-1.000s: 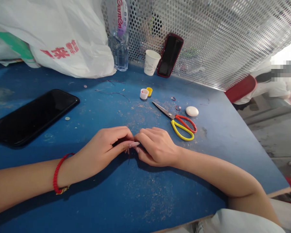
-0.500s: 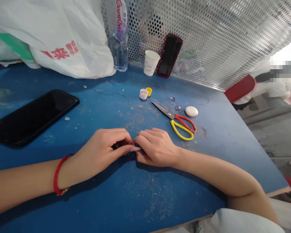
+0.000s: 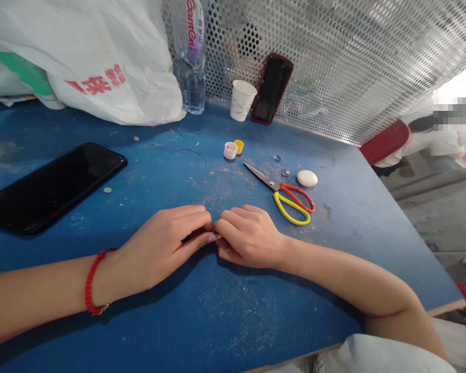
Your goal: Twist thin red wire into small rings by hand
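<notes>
My left hand (image 3: 174, 241), a red braided bracelet (image 3: 91, 285) on its wrist, is closed in a pinch between thumb and index finger. Against its fingertips rests my right hand (image 3: 250, 235), with its fingers curled shut. A thin dark-red thread (image 3: 207, 254) hangs just below the place where the fingers meet; the rest of it is hidden by them. Beyond the right hand lie scissors (image 3: 272, 184) with one red and one yellow handle. Two small thread rings (image 3: 285, 173) sit near a white oval object (image 3: 306, 178).
On the blue table (image 3: 233, 321) are a black phone (image 3: 54, 186), a white cap (image 3: 230, 151), a yellow cap (image 3: 239, 146) and loose threads (image 3: 182, 149). A plastic bag (image 3: 112, 62), water bottle (image 3: 193, 77), paper cup (image 3: 242, 101) and red-edged phone (image 3: 272, 89) stand along the perforated metal screen (image 3: 334, 62).
My left fingers have closed in slightly, and the thumb has shifted a little left, its tip less exposed. The right hand has barely moved. Everything on the table is where it was.
</notes>
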Motion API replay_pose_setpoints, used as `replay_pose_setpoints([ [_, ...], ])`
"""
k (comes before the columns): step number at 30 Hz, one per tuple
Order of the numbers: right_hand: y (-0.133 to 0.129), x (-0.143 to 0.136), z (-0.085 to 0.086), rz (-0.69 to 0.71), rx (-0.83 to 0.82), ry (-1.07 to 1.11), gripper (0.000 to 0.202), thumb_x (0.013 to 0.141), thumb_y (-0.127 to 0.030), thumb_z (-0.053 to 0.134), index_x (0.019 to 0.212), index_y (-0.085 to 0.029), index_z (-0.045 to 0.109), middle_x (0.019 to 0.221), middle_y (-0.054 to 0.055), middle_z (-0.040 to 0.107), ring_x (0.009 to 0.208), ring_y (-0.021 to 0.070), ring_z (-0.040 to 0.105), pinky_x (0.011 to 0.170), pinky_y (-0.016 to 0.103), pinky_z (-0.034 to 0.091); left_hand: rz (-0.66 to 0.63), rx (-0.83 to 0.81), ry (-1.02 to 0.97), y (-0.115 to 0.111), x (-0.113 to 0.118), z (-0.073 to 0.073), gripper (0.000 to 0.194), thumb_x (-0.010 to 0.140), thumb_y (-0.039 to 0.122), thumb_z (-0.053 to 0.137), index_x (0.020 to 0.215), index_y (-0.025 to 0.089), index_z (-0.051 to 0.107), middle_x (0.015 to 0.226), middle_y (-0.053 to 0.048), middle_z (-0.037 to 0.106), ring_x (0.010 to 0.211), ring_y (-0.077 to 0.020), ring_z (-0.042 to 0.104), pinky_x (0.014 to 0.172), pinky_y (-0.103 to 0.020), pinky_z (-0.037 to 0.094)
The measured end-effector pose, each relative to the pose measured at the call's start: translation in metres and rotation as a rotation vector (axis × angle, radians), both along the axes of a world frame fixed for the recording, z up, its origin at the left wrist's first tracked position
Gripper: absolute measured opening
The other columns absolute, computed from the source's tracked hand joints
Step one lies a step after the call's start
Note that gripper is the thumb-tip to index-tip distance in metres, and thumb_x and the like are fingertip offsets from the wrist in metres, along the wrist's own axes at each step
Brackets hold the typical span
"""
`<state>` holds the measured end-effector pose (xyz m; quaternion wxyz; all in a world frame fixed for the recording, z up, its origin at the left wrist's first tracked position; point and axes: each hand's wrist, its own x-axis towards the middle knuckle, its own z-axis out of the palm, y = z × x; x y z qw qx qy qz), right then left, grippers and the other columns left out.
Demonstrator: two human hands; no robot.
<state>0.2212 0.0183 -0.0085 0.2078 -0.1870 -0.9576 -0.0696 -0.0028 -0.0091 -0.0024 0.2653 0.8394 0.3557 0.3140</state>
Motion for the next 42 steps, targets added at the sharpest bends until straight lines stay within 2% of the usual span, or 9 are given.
replay_pose_setpoints([
  [10,-0.0001,0.0012,0.0007,-0.002,-0.052,0.051,0.022,0.103,-0.023,0.044,0.089,-0.019,0.06,0.074,-0.001,0.059,0.064,0.0163,0.048,0.06,0.034,0.031,-0.002,-0.08,-0.101,-0.0013,-0.0017,-0.0078,0.034,0.113,0.03,0.057,0.08,0.02,0.058,0.074,0.006,0.056,0.064,-0.0123,0.051,0.061,-0.025,0.039],
  [25,0.0003,0.0023,-0.0002,-0.035,-0.142,0.007,0.025,0.106,-0.027,0.042,0.098,-0.016,0.063,0.077,0.001,0.06,0.067,0.017,0.05,0.061,0.033,0.03,0.041,-0.142,-0.083,-0.0009,-0.0016,-0.006,0.033,0.11,0.033,0.06,0.079,0.02,0.061,0.073,0.004,0.061,0.064,-0.0144,0.054,0.061,-0.028,0.041],
  [42,0.0,0.002,0.0004,-0.043,-0.122,0.03,0.026,0.105,-0.027,0.042,0.092,-0.017,0.062,0.075,0.001,0.064,0.064,0.0159,0.052,0.061,0.032,0.032,0.031,-0.141,-0.079,0.0001,-0.0017,-0.0069,0.034,0.109,0.034,0.062,0.079,0.02,0.062,0.072,0.005,0.061,0.063,-0.0132,0.053,0.06,-0.027,0.04],
])
